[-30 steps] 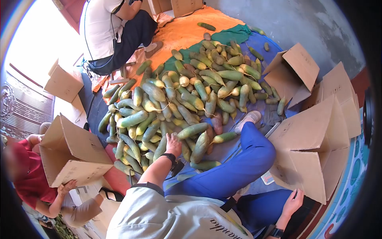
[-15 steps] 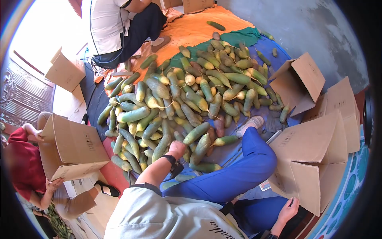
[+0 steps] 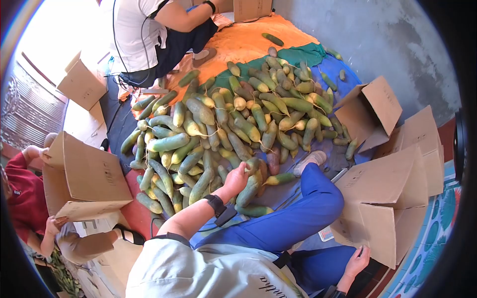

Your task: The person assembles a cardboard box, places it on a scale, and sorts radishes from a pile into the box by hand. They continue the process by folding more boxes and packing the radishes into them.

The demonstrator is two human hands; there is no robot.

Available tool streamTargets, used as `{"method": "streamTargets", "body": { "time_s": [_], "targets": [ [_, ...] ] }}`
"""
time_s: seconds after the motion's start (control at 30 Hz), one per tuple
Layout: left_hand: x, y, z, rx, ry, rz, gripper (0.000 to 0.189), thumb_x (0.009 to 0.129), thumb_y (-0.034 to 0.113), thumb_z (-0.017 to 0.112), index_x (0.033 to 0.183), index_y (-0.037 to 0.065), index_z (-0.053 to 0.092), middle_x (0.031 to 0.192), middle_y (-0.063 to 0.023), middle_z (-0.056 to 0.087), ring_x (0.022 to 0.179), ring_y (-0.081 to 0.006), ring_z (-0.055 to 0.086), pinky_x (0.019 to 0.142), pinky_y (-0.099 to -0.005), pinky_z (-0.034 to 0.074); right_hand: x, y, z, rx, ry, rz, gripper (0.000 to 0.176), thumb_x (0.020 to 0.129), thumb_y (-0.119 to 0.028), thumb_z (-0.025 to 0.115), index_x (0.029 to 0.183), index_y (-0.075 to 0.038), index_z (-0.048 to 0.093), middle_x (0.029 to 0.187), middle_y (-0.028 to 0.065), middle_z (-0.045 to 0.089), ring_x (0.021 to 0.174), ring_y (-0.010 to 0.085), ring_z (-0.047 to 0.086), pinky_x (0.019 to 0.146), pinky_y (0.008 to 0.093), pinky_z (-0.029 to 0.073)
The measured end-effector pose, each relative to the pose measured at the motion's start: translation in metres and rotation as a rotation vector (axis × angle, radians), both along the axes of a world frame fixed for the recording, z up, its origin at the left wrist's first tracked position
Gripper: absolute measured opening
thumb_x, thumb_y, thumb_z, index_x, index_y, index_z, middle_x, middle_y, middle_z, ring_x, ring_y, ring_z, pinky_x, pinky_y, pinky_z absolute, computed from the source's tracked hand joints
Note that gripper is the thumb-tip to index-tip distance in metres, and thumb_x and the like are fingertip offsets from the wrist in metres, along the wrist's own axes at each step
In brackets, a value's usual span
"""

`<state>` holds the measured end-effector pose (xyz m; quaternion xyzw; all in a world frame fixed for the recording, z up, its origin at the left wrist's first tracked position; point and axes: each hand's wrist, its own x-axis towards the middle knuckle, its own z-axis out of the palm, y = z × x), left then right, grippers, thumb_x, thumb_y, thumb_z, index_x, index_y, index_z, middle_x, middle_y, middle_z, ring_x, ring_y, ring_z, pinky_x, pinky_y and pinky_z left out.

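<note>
My left hand (image 3: 235,181), with a dark watch on its wrist, is closed around one end of a green radish (image 3: 253,165) at the near edge of a big radish pile (image 3: 198,141). Another thick radish (image 3: 250,187) lies just below the held one. Low on the right, my right hand (image 3: 357,261) is beside the flap of an open cardboard box (image 3: 376,193), over my blue trousers. Its fingers are curled, with a small dark spot between them; I cannot make out what, if anything, they hold.
More open boxes (image 3: 370,111) stand along the right, by a grey wall. On the left, a person in red (image 3: 29,193) holds a large carton (image 3: 94,174). At the top, a person in white (image 3: 139,37) sits by the orange sheet (image 3: 248,39). My shoe (image 3: 313,161) touches the pile's edge.
My left hand has moved right and slightly up, turning the radish in its grip. The person in red has shifted the carton slightly left. The person at the top has raised an arm into view.
</note>
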<state>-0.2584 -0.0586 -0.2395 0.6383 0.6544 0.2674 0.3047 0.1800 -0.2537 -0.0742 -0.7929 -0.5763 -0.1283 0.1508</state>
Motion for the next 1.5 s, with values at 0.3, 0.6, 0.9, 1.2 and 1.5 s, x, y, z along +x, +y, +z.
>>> {"method": "streamTargets", "body": {
  "time_s": [0.3, 0.6, 0.9, 1.2, 1.5],
  "targets": [
    [0.015, -0.001, 0.145, -0.107, -0.825, -0.197, 0.014, 0.08, -0.001, 0.043, 0.091, 0.006, 0.048, 0.061, -0.0004, 0.044, 0.054, -0.0091, 0.042, 0.049, -0.0244, 0.035, -0.047, 0.023, 0.028, 0.128, 0.202, 0.094, 0.007, 0.078, 0.0, 0.05, 0.084, 0.004, 0.051, 0.077, 0.0166, 0.051, 0.073, 0.0321, 0.051, 0.066, 0.0376, 0.041],
    [0.045, -0.038, 0.265, -0.061, -1.293, -0.767, 0.013, 0.09, 0.017, 0.045, 0.096, 0.006, 0.048, 0.075, 0.0041, 0.045, 0.061, -0.0025, 0.038, 0.053, -0.0173, 0.032, -0.162, 0.075, 0.097, 0.124, 0.338, 0.491, 0.042, 0.072, -0.02, 0.064, 0.104, 0.002, 0.048, 0.1, 0.0154, 0.053, 0.088, 0.0304, 0.054, 0.078, 0.0384, 0.043],
    [0.06, -0.046, 0.288, -0.255, -1.436, -0.986, 0.018, 0.09, 0.016, 0.042, 0.103, 0.004, 0.043, 0.073, 0.0025, 0.043, 0.064, -0.004, 0.037, 0.056, -0.0196, 0.035, -0.162, 0.057, 0.07, 0.054, 0.771, 0.502, 0.062, 0.055, -0.023, 0.078, 0.103, -0.001, 0.046, 0.096, 0.0123, 0.053, 0.088, 0.0249, 0.053, 0.077, 0.0349, 0.042],
    [0.029, 0.0, 0.15, -0.293, -0.938, -0.237, 0.025, 0.089, 0.014, 0.043, 0.108, -0.001, 0.048, 0.081, -0.0043, 0.056, 0.072, -0.0108, 0.056, 0.064, -0.0232, 0.046, -0.021, 0.03, 0.133, 0.368, 0.186, -0.173, 0.054, 0.071, -0.007, 0.065, 0.118, 0.003, 0.04, 0.112, 0.0167, 0.048, 0.104, 0.027, 0.047, 0.092, 0.0355, 0.035],
    [-0.016, -0.011, -0.006, -0.427, -0.301, 0.008, 0.025, 0.077, 0.019, 0.052, 0.092, 0.0, 0.058, 0.079, -0.0144, 0.062, 0.07, -0.0235, 0.06, 0.066, -0.0326, 0.047, 0.077, 0.033, 0.153, -0.03, 0.113, -0.366, 0.046, 0.074, -0.017, 0.063, 0.112, 0.005, 0.048, 0.106, 0.0165, 0.055, 0.098, 0.0271, 0.051, 0.088, 0.0329, 0.037]
  ]
}}
